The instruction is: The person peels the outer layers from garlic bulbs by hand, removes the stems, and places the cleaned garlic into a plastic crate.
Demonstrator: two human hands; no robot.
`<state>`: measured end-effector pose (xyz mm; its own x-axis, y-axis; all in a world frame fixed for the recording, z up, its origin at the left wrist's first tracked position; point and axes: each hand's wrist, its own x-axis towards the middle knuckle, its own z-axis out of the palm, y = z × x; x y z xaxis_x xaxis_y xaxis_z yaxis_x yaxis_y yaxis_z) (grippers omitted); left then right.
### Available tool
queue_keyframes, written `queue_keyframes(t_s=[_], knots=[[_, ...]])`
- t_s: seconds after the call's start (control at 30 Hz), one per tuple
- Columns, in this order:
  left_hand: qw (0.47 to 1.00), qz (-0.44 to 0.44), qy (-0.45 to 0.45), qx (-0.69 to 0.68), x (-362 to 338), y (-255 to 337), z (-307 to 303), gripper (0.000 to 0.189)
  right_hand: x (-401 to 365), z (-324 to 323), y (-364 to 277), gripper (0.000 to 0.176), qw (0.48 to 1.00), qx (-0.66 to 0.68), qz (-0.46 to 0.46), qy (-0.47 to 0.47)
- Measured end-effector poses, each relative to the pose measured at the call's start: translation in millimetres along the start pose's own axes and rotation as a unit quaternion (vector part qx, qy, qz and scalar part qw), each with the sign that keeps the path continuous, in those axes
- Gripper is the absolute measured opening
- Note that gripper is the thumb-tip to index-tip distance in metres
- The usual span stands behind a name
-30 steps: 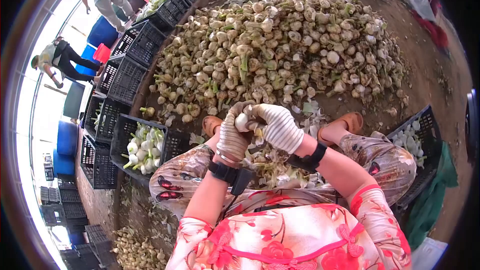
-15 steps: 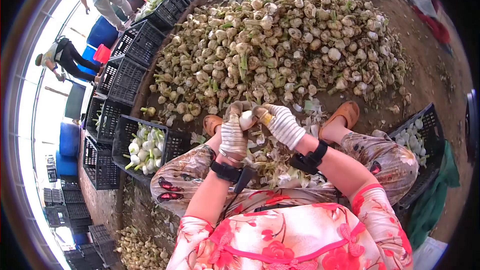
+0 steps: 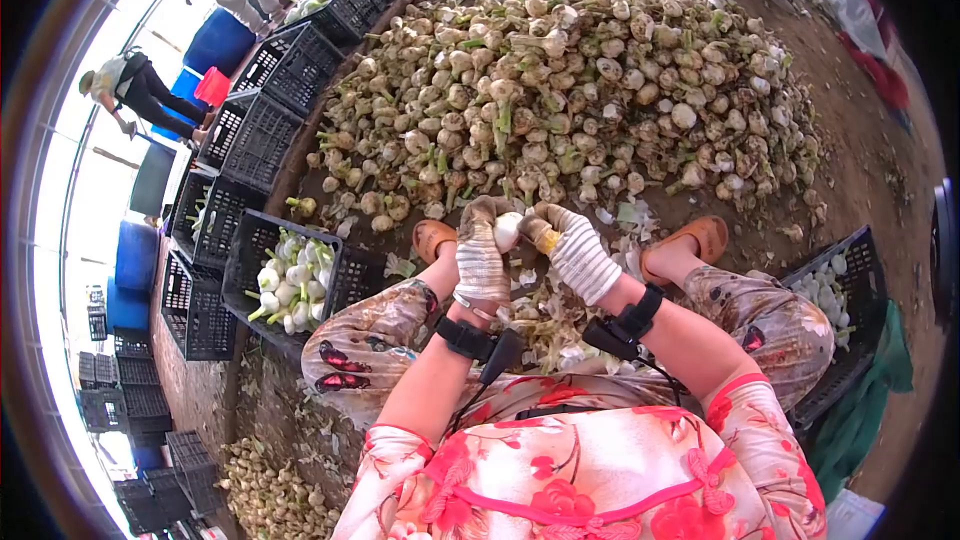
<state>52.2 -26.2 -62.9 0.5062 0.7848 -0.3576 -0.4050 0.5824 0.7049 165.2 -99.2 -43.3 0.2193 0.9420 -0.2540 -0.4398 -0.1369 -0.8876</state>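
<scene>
A white, peeled garlic bulb (image 3: 508, 231) is held by my left hand (image 3: 482, 255), its gloved fingers wrapped round the bulb's left side. Close against the bulb's right side is my right hand (image 3: 577, 252), also gloved, with fingers curled together; what they pinch, if anything, is too small to make out. Loose garlic skins (image 3: 550, 325) lie on the ground below both hands, between my legs. Beyond my hands rises a large pile of unpeeled garlic bulbs (image 3: 560, 100).
Black crates with white bulbs stand at my left (image 3: 345, 285) and right (image 3: 865, 265). More crates (image 3: 262, 140) line the left side, near two people (image 3: 150, 90). A green cloth (image 3: 860, 410) hangs by the right crate. Another garlic heap (image 3: 270, 490) lies lower left.
Both hands and the bulb have shifted slightly right in view. More of the bulb's white surface shows between them. The pile and crates have shifted a little with the camera.
</scene>
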Motion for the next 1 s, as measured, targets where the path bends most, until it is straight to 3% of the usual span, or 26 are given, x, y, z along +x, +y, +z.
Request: queue_keyframes(t_s=[0.07,0.17,0.2,0.27,0.3,0.37,0.4,0.47,0.5,0.57,0.6,0.63,0.7,0.73,0.8,0.87,0.9,0.97,1.0], knots=[[1.000,-0.001,0.029,-0.007,-3.6,4.2,5.3,0.030,4.4,-4.7,8.6,0.017,0.999,-0.024,-0.020,-0.007],[0.998,0.041,0.047,0.006,-3.3,5.4,7.3,0.033,7.8,-5.8,9.3,0.018,0.998,0.063,0.006,0.024],[0.998,-0.035,-0.031,-0.043,-0.6,3.3,-0.4,0.033,6.7,-3.8,2.8,0.019,0.997,0.071,0.005,0.023],[0.958,-0.179,-0.180,-0.136,5.0,3.7,-25.8,0.034,-2.9,-6.7,3.4,0.019,0.992,-0.073,-0.085,0.061],[0.992,-0.125,-0.014,-0.008,-6.1,4.4,-2.8,0.037,0.8,3.0,2.6,0.018,0.979,-0.138,-0.138,0.054],[0.986,-0.153,-0.028,-0.062,51.4,-31.1,-74.7,0.042,-3.5,8.3,0.6,0.016,0.990,-0.069,-0.120,0.039],[0.994,0.048,0.010,0.102,51.8,-49.9,-63.5,0.039,-3.4,6.1,1.3,0.015,0.990,-0.084,-0.111,0.022],[0.992,0.124,0.027,0.012,4.8,-16.0,-2.2,0.031,-8.4,9.5,1.5,0.014,0.987,-0.107,-0.118,0.013],[0.994,0.100,0.045,0.006,-6.1,-2.0,12.2,0.031,-8.9,9.5,2.2,0.014,0.984,-0.110,-0.137,0.016],[0.988,0.127,0.044,0.077,16.5,-20.6,-10.3,0.030,6.0,-4.7,13.6,0.014,0.999,0.000,-0.047,-0.006],[0.961,0.215,0.045,0.171,20.6,-22.1,-10.9,0.027,2.5,4.2,-0.9,0.014,0.997,0.073,0.003,0.003],[0.916,0.300,0.061,0.260,24.8,-23.7,-11.9,0.025,3.3,4.3,-1.4,0.014,0.999,0.032,-0.018,-0.001],[0.952,0.258,0.044,0.160,13.9,-22.0,-1.6,0.024,4.0,2.1,-1.9,0.014,0.997,-0.048,-0.060,-0.007],[0.922,0.309,0.052,0.228,24.8,-29.1,-10.9,0.022,-3.7,6.9,-10.1,0.011,0.999,-0.046,-0.022,-0.020],[0.944,0.271,0.059,0.181,28.3,-26.8,-17.6,0.021,1.1,8.7,5.8,0.008,0.974,-0.206,-0.099,-0.003],[0.986,0.159,0.050,0.015,35.6,-28.7,-37.9,0.020,3.9,-20.0,34.5,0.009,0.921,-0.364,-0.138,0.023],[0.991,0.101,0.047,-0.074,43.0,-29.9,-53.9,0.020,7.4,-36.0,53.7,0.012,0.890,-0.435,-0.138,0.021],[0.978,0.006,0.060,-0.199,54.2,-29.4,-72.8,0.019,7.0,-62.8,77.6,0.023,0.858,-0.511,-0.039,-0.039],[0.979,-0.005,0.164,-0.119,19.8,-3.5,-15.9,0.028,4.9,-68.7,75.6,0.026,0.846,-0.531,-0.017,-0.046]])
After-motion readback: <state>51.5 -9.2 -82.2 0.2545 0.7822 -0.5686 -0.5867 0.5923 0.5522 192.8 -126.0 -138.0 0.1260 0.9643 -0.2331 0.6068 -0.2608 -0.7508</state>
